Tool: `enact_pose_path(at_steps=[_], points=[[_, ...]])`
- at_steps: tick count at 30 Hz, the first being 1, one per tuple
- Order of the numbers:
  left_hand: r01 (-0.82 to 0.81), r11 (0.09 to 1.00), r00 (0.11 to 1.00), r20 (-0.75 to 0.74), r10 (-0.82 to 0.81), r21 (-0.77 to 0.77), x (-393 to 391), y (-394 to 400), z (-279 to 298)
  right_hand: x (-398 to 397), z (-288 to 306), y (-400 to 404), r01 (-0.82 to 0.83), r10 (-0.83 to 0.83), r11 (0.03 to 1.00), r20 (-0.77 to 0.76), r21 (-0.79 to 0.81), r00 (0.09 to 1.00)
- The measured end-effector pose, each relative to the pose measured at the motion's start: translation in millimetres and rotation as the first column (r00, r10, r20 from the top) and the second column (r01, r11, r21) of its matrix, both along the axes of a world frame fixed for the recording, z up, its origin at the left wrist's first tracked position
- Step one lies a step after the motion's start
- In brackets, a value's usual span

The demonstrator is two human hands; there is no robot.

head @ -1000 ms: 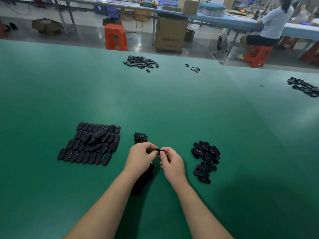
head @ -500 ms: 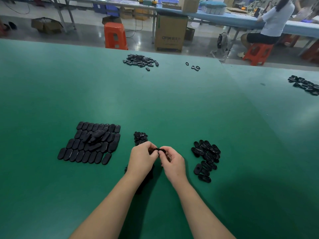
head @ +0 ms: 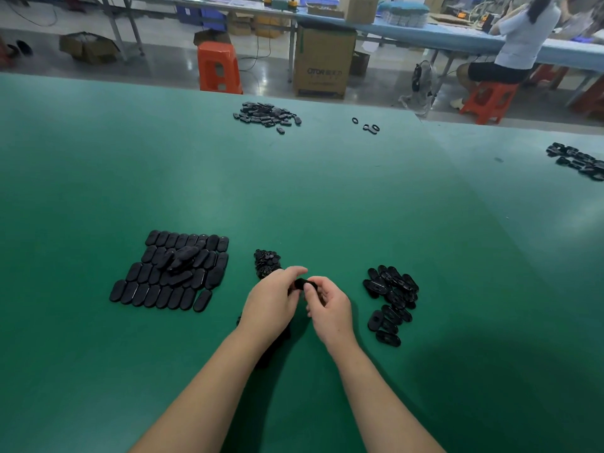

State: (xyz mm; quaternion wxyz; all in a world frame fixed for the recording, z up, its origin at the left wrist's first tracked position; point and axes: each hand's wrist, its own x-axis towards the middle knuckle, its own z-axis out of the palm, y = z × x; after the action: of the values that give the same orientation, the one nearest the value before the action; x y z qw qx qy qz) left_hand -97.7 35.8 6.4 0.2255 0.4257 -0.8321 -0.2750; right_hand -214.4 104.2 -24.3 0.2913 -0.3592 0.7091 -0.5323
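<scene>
Small black oval plastic piece (head: 301, 284), mostly hidden, pinched between left hand (head: 273, 304) and right hand (head: 330, 305); green table (head: 327, 197) lies bare far beyond

Both arms bare, entering from the bottom edge and converging toward the middle. My left forearm (head: 209, 387) angles up and to the right, my right forearm (head: 385, 397) up and to the left. Wrists close, not touching.

My left hand (head: 273, 300): back toward the camera, fingers curled, tips reaching to the right.

My right hand (head: 330, 308): thumb side up, fingers curled in toward the palm, thumb (head: 309, 289) pointing at the left hand.

Fingertips of both hands meet. Both pinch one small black part (head: 302, 284) between them. Right hand sits slightly lower than left fingertips.
</scene>
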Motion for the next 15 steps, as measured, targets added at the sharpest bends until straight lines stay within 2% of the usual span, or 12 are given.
enact_pose_path(at_steps=[4, 6, 10, 15], points=[[0.0, 0.987, 0.998, 0.06, 0.01, -0.162, 6.7, -0.6, 3.6, 0.9, 1.8, 1.2, -0.017, 0.018, 0.999, 0.046, -0.029, 0.999], [-0.057, 0.976, 0.995, 0.072, 0.073, -0.21, 15.2, -5.0, 8.2, 1.2, 2.2, 1.2, 0.006, -0.003, 0.999, 0.063, -0.042, 0.998], [-0.321, 0.923, 0.94, 0.047, 0.338, -0.213, 48.8, -30.8, 14.4, 1.0, 2.2, 2.4, 0.009, -0.008, 1.0, 0.048, -0.021, 0.999], [-0.611, 0.775, 0.778, 0.06, 0.626, -0.163, 104.7, -71.5, 13.9, 2.0, 2.5, 1.9, 0.0, 0.0, 1.0, 0.023, -0.008, 1.0]])
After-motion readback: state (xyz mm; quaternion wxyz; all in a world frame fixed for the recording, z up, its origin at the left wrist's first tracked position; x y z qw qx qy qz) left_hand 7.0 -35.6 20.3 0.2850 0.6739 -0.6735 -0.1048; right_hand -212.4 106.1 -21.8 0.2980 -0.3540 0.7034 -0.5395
